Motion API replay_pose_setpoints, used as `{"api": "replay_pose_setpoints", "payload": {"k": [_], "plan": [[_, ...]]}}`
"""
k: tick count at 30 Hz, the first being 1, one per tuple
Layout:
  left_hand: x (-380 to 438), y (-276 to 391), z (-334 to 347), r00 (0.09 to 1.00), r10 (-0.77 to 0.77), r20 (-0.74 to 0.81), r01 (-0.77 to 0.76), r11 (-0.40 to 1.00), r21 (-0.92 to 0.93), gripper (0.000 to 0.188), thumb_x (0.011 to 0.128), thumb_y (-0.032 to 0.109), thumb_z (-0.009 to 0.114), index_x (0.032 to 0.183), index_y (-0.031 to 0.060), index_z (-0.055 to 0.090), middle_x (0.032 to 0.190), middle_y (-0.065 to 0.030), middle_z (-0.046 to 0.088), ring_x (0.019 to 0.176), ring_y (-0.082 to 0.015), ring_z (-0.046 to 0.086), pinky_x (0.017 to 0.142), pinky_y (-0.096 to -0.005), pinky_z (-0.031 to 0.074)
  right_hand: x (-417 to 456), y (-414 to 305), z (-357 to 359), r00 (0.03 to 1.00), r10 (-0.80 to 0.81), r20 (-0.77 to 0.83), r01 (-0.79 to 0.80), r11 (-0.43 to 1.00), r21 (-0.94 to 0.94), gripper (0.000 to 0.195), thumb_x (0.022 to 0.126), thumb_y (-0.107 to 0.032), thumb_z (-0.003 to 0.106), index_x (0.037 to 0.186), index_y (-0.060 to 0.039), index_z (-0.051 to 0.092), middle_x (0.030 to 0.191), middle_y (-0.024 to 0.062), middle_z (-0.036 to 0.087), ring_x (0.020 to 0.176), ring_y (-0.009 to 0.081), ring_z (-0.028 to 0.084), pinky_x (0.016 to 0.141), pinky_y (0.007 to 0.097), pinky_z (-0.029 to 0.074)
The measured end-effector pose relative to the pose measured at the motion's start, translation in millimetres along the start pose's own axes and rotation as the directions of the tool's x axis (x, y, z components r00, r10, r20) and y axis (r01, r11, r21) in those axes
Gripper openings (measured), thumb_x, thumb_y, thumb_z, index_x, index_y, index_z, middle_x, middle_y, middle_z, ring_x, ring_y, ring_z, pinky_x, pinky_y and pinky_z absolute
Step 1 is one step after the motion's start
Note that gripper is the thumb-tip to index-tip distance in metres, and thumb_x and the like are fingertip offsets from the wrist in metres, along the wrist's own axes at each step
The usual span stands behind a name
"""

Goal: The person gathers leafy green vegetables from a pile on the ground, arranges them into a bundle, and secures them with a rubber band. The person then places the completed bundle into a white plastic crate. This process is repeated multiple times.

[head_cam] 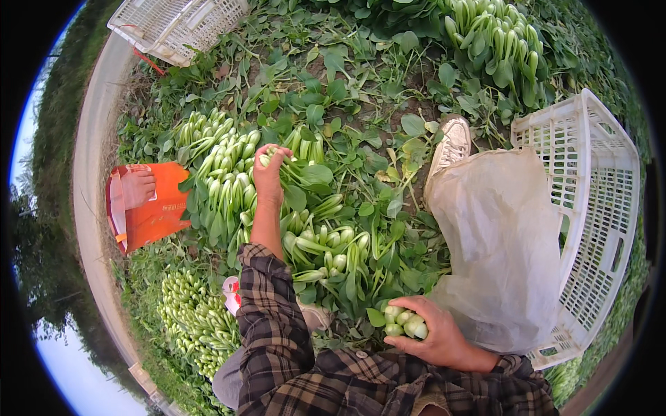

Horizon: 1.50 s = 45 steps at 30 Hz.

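My left hand [269, 171] is raised over the greens and holds a small bok choy plant by its pale base, its leaves hanging to the right. Low in the view, near my shirt, my right hand [434, 330] grips a bunch of bok choy [405, 322] with the pale bases facing left. Piled bok choy [229, 171] lies beside and left of my left hand. Another loose pile of bok choy [333, 244] spreads between my two arms, leaves towards the ground.
A white plastic crate [575, 156] stands at right, beside a translucent plastic sheet [489, 229] over my leg and a shoe [452, 140]. An orange bag [161, 200] lies left; another crate [182, 26] is at upper left. More bok choy heaps [195, 317] [499, 36] lie around.
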<state>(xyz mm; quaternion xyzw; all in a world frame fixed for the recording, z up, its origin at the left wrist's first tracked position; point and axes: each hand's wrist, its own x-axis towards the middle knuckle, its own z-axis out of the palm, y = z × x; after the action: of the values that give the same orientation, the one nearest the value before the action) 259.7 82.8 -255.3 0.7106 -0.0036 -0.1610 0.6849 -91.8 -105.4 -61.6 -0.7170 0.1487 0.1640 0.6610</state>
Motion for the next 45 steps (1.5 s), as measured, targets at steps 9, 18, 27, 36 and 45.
{"api": "replay_pose_setpoints", "payload": {"k": [9,18,27,36,45], "plan": [[-34.6,-64.3,14.9,0.964,0.071,0.255,-0.265,0.302,0.916,0.037,0.073,0.019,0.074,0.107,0.0095,0.063,0.101,-0.0173,0.065,0.087,-0.0359,0.062,0.078,-0.0441,0.049,3.1,-3.9,1.1,1.000,-0.005,-0.018,0.005,1.000,-0.016,0.052,0.077,-0.023,0.076,0.121,-0.0080,0.051,0.109,0.0130,0.059,0.098,0.0301,0.060,0.083,0.0369,0.049],[-57.4,-28.2,-12.8,0.989,0.014,0.149,-0.104,0.783,0.614,0.023,0.081,0.009,0.070,0.102,0.0067,0.062,0.097,-0.0037,0.068,0.088,-0.0105,0.059,0.081,-0.0266,0.048,-0.3,3.1,7.0,0.992,0.033,-0.124,-0.020,0.994,0.108,0.054,0.076,-0.024,0.077,0.120,-0.0066,0.051,0.111,0.0108,0.060,0.098,0.0239,0.061,0.084,0.0340,0.048],[-220.1,153.2,80.0,0.840,0.113,0.530,-0.115,0.993,-0.029,0.024,0.087,0.007,0.065,0.109,0.0029,0.055,0.106,-0.0066,0.065,0.097,-0.0136,0.059,0.087,-0.0281,0.047,-14.6,-23.1,9.9,0.791,-0.314,-0.526,0.370,0.929,0.002,0.053,0.076,-0.020,0.077,0.119,-0.0046,0.050,0.113,0.0121,0.059,0.099,0.0231,0.060,0.086,0.0335,0.048],[-339.9,215.0,165.5,0.835,0.411,0.366,-0.278,0.889,-0.364,0.030,0.093,0.012,0.058,0.122,0.0031,0.052,0.113,-0.0046,0.056,0.099,-0.0112,0.053,0.090,-0.0249,0.043,-102.3,-86.4,-14.5,0.494,-0.626,-0.604,0.387,0.780,-0.491,0.052,0.081,-0.023,0.073,0.121,-0.0026,0.046,0.110,0.0197,0.059,0.095,0.0340,0.062,0.080,0.0393,0.050],[-411.3,202.3,240.0,0.878,0.254,0.405,0.056,0.786,-0.615,0.030,0.097,0.016,0.052,0.125,0.0064,0.046,0.121,-0.0093,0.052,0.106,-0.0148,0.054,0.091,-0.0292,0.046,-182.8,-84.6,-56.2,0.514,-0.639,-0.572,0.024,0.678,-0.735,0.047,0.081,-0.025,0.071,0.117,-0.0049,0.049,0.105,0.0185,0.061,0.093,0.0374,0.061,0.077,0.0411,0.049]]}}
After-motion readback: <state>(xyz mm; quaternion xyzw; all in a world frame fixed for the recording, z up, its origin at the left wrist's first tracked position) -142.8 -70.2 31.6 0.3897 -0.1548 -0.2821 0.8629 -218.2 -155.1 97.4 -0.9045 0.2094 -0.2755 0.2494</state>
